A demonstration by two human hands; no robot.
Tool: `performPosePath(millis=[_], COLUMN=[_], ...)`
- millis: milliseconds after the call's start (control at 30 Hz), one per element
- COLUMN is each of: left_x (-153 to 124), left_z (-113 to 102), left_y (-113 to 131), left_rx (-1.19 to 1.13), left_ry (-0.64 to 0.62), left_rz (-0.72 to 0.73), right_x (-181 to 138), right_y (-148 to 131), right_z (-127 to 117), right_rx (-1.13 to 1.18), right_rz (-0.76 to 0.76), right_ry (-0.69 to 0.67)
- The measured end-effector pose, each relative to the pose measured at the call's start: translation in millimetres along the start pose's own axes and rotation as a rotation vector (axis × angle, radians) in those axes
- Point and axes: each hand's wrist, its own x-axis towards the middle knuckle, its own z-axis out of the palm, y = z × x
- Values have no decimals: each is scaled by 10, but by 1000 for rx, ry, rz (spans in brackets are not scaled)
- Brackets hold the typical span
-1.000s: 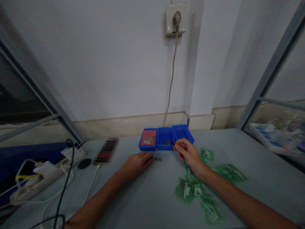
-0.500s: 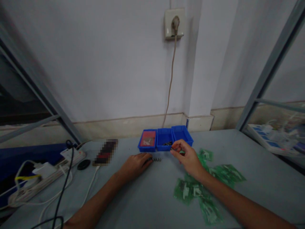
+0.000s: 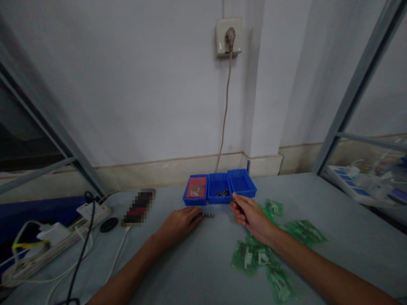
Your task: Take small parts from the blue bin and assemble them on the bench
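Note:
My left hand (image 3: pixel 179 222) lies on the grey table (image 3: pixel 203 262), and its fingertips hold the left end of a short row of small dark parts (image 3: pixel 209 215). My right hand (image 3: pixel 249 214) hovers just in front of the middle blue bin (image 3: pixel 218 198), fingers pinched on what looks like a tiny dark part at the tips. That bin holds several small dark parts (image 3: pixel 222 193). The left blue bin (image 3: pixel 194 199) has a red lining with pale pieces in it. The right blue bin (image 3: pixel 242 184) looks empty.
Green plastic bags (image 3: pixel 254 254) of small parts lie spread under and to the right of my right forearm. At the left lie a white power strip (image 3: pixel 92 210) with cables, a black disc (image 3: pixel 108 224) and a blurred dark object (image 3: pixel 138 207). A wall socket's cord (image 3: pixel 224 118) hangs behind the bins.
My right hand has drawn back from the middle bin toward me and dropped lower, still pinched. The left hand has stayed on the row of parts. The view has tilted slightly.

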Motion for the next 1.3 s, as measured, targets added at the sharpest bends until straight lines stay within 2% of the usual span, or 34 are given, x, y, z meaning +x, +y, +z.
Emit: performPosePath(millis=[67,167,433,567,667,833,1033,1200,1300], left_x=[-2,-3,-6,-7,-9,-9,-14,-7,-2], left_z=[3,6,-11,-14,-11,0,18,-17,-23], left_y=[-1,-2,15,13,14,7,-9,32,40], left_rx=[-4,-4,10,1,-2,-8,3,26,47], left_ry=[2,5,14,18,31,27,31,15,27], left_rz=[2,2,3,6,8,17,12,0,0], right_x=[6,11,35,25,18,-3,0,27,32], right_y=[5,6,25,29,27,1,-10,-1,-7], right_z=[-6,-10,-22,-13,4,28,13,-3,-3], right_rx=[24,-20,-491,-615,-533,-315,-50,19,21], right_rz=[14,-51,-323,-351,-324,-185,-42,23,17], right_ry=[-18,7,31,37,10,-30,9,-63,-55])
